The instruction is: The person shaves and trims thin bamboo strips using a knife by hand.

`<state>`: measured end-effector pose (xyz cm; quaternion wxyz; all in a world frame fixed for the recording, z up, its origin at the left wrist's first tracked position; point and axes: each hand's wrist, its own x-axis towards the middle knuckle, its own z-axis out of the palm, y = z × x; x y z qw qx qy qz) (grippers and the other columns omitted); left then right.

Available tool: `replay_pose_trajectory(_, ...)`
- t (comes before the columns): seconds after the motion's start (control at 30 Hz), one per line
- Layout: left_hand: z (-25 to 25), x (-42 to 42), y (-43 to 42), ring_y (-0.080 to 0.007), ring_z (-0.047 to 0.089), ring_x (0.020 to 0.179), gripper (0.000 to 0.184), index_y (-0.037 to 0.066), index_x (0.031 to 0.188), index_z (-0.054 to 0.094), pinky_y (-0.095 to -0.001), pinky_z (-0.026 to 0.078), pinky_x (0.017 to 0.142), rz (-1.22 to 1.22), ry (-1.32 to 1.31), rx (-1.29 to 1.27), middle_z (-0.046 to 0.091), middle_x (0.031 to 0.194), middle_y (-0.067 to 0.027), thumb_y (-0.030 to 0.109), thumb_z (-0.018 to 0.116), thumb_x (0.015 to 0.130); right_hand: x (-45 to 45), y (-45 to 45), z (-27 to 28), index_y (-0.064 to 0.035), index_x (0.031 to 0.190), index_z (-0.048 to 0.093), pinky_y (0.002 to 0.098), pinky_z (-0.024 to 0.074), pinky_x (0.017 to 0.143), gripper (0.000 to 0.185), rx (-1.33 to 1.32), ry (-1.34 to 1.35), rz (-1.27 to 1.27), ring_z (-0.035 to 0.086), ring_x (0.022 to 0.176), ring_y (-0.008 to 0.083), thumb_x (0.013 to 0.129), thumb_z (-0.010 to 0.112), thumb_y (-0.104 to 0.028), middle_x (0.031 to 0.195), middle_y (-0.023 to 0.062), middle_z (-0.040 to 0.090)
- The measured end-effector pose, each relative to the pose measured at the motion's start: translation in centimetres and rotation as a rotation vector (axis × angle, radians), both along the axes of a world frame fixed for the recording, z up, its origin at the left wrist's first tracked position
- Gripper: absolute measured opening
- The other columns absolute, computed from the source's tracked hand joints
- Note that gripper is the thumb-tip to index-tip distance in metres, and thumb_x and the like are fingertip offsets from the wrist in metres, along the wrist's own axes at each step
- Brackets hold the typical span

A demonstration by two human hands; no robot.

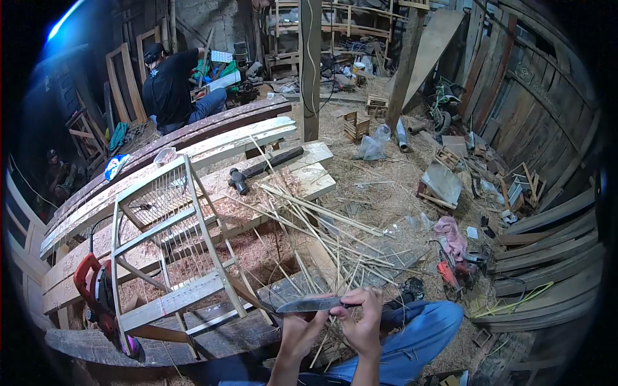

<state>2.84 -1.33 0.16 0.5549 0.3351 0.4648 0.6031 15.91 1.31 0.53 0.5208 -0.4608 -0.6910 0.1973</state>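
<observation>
In my right hand (362,315) is the dark handle of a knife (308,304), its broad blade pointing left and lying nearly level. My left hand (301,331) is closed just below the blade, which hides its fingertips and whatever they grip. Beyond both hands, many thin wooden sticks (322,238) lie in a loose, crossing pile. A wooden frame with rows of thin rods (170,286) stands to the left of my hands. Farther off, a hammer (270,164) rests on pale planks.
A red power tool (88,276) stands at the left, another red tool (446,270) on the floor at the right beside a pink cloth (450,231). Long planks (212,147) stretch across the left. A wooden post (310,77) rises ahead. Another person (174,90) sits at the back left.
</observation>
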Motion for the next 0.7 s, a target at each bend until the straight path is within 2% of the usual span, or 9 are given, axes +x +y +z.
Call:
replay_pose_trajectory(0.07,0.2,-0.1,0.0,-0.0146,0.064,0.095,0.02,-0.004,0.105,0.066,-0.0287,0.049,0.086,-0.019,0.054,0.142,0.069,0.102,-0.0101,0.007,0.061,0.089,0.0,0.1,0.0,-0.0093,0.083,0.055,0.0382,0.0367,0.082,0.035,0.015,0.005,0.013,0.053,0.079,0.0239,0.073,0.079,-0.033,0.081,0.0051,0.061)
replay_pose_trajectory(0.1,0.3,-0.5,0.1,-0.0146,0.064,0.095,0.02,-0.004,0.105,0.066,-0.0287,0.049,0.086,-0.018,0.053,0.14,0.069,0.102,-0.0101,0.007,0.061,0.089,0.0,0.1,0.0,-0.01,0.083,0.055,0.038,0.0366,0.081,0.034,0.029,0.012,0.026,0.054,0.078,0.0237,0.073,0.079,-0.032,0.08,0.0049,0.061)
replay_pose_trajectory(0.17,0.1,-1.4,0.3,-0.0148,0.061,0.095,0.025,-0.005,0.11,0.062,-0.0288,0.048,0.085,-0.158,0.267,0.238,0.067,0.105,-0.0109,0.007,0.063,0.088,0.2,0.2,-0.8,-0.0107,0.084,0.056,0.0378,0.0358,0.081,0.034,0.051,0.024,0.031,0.055,0.077,0.0227,0.071,0.08,-0.03,0.08,0.0035,0.062)
replay_pose_trajectory(0.3,-1.1,-1.5,0.4,-0.0132,0.061,0.092,0.027,-0.005,0.112,0.061,-0.0276,0.048,0.083,-0.18,0.21,0.289,0.067,0.103,-0.0109,0.006,0.062,0.088,0.2,0.3,-1.1,-0.0123,0.085,0.056,0.0379,0.0341,0.082,0.034,0.136,0.04,0.021,0.056,0.074,0.0206,0.068,0.082,-0.028,0.079,0.0017,0.063)
replay_pose_trajectory(0.37,-0.6,-1.5,0.3,-0.0123,0.061,0.092,0.026,-0.005,0.111,0.061,-0.0264,0.048,0.082,-0.226,0.089,0.226,0.067,0.103,-0.0107,0.005,0.06,0.088,0.3,0.4,-1.1,-0.0126,0.085,0.056,0.0377,0.0339,0.082,0.035,0.145,0.046,0.022,0.056,0.074,0.0203,0.068,0.081,-0.029,0.079,0.0015,0.063)
replay_pose_trajectory(0.5,-0.2,-1.4,0.3,-0.0114,0.06,0.092,0.025,-0.005,0.112,0.061,-0.0252,0.048,0.082,-0.258,0.054,0.21,0.067,0.103,-0.0101,0.005,0.06,0.088,0.7,0.4,-1.0,-0.0136,0.085,0.054,0.0375,0.0335,0.082,0.036,0.162,0.024,0.023,0.055,0.072,0.0199,0.068,0.081,-0.031,0.079,0.0007,0.062)
replay_pose_trajectory(0.63,0.8,-1.3,-0.1,-0.006,0.055,0.077,0.021,-0.004,0.108,0.063,-0.0213,0.044,0.067,-0.232,0.084,0.184,0.064,0.09,-0.0052,0.006,0.059,0.091,1.0,0.6,-1.1,-0.0143,0.085,0.054,0.0371,0.0332,0.083,0.035,0.179,0.015,0.036,0.055,0.073,0.0195,0.07,0.08,-0.03,0.078,0.0001,0.062)
replay_pose_trajectory(0.67,0.9,-1.3,-0.3,-0.0044,0.052,0.071,0.019,-0.004,0.107,0.063,-0.0204,0.042,0.062,-0.233,0.077,0.125,0.063,0.085,-0.0033,0.007,0.059,0.092,1.3,0.7,-1.3,-0.0139,0.085,0.054,0.0378,0.0339,0.083,0.034,0.171,0.022,-0.031,0.054,0.076,0.0205,0.071,0.08,-0.031,0.079,0.0008,0.061)
replay_pose_trajectory(0.7,1.1,-1.5,-0.4,-0.0044,0.052,0.071,0.019,-0.004,0.107,0.063,-0.0204,0.042,0.062,-0.234,0.076,0.124,0.063,0.085,-0.0033,0.007,0.059,0.092,1.7,0.7,-1.5,-0.0135,0.086,0.054,0.0384,0.0345,0.083,0.033,0.162,0.029,-0.099,0.054,0.08,0.0214,0.073,0.079,-0.031,0.079,0.0015,0.061)
